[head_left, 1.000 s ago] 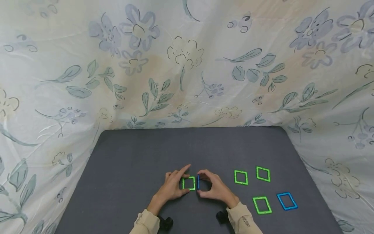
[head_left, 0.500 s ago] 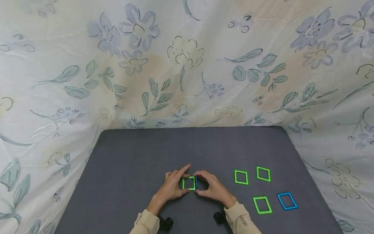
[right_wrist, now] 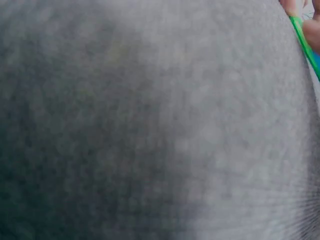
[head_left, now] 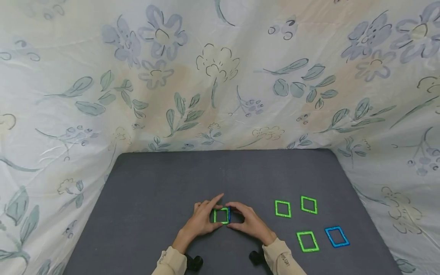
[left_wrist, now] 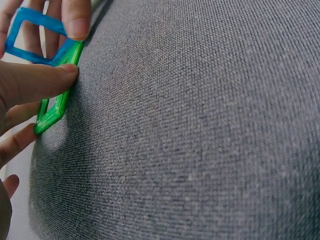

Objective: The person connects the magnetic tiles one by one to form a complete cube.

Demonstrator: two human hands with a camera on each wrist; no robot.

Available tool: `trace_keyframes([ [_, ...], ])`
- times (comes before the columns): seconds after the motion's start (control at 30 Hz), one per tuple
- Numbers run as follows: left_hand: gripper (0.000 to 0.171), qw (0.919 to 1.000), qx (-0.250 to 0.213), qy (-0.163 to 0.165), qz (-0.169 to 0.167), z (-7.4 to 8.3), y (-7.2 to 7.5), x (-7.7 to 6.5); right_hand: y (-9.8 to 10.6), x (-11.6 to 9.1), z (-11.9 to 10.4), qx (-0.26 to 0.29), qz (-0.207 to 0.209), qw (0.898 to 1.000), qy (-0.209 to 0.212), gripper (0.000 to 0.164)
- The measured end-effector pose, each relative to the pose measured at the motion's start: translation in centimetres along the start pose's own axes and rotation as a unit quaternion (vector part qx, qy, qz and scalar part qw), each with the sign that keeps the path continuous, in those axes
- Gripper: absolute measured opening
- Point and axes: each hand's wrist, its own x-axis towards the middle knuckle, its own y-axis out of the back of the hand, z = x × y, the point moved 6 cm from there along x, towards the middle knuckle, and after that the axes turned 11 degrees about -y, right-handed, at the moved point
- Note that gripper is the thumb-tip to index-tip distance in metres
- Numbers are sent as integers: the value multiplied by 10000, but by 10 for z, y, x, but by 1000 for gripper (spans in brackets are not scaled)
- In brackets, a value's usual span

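Observation:
A green square magnetic tile (head_left: 221,209) with an open middle lies on the dark table, held between the thumb and fingers of my left hand (head_left: 201,219). Along its right edge a blue square magnetic tile (left_wrist: 36,18) stands upright, its lower side meeting the green one. My right hand (head_left: 252,222) pinches that blue tile by its near and far sides. The left wrist view shows the left thumb and fingers on the green tile (left_wrist: 59,106). Only a corner of the green tile (right_wrist: 304,44) and bits of fingers show in the right wrist view.
To the right lie three green square frames, one nearer (head_left: 308,241), one at mid-distance (head_left: 283,209) and one farther (head_left: 309,205). A blue frame (head_left: 337,236) lies at the far right. Floral cloth (head_left: 220,76) hangs behind the dark table (head_left: 165,179).
My right hand has moved left with the upright blue tile, closing the gap to the green tile's right edge. My left hand has stayed in place on the green tile.

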Motion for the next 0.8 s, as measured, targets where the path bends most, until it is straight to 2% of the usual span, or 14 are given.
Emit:
trace_keyframes([
  [0.2, 96, 10000, 27, -22, -6, 0, 0, 0, -3, 2, -2, 81, -37, 9999, 139, 69],
  [0.43, 96, 9998, 122, -125, 30, -1, -2, 0, -5, 2, 2, 148, -59, 9998, 98, 69],
  [0.67, 92, 9998, 109, -168, -19, -2, -4, -4, -5, 1, 3, -124, 7, 9998, 175, 69],
  [0.8, 91, 9995, 87, -306, -82, -2, -3, -6, -6, 0, 3, -153, 19, 9998, 91, 71],
])
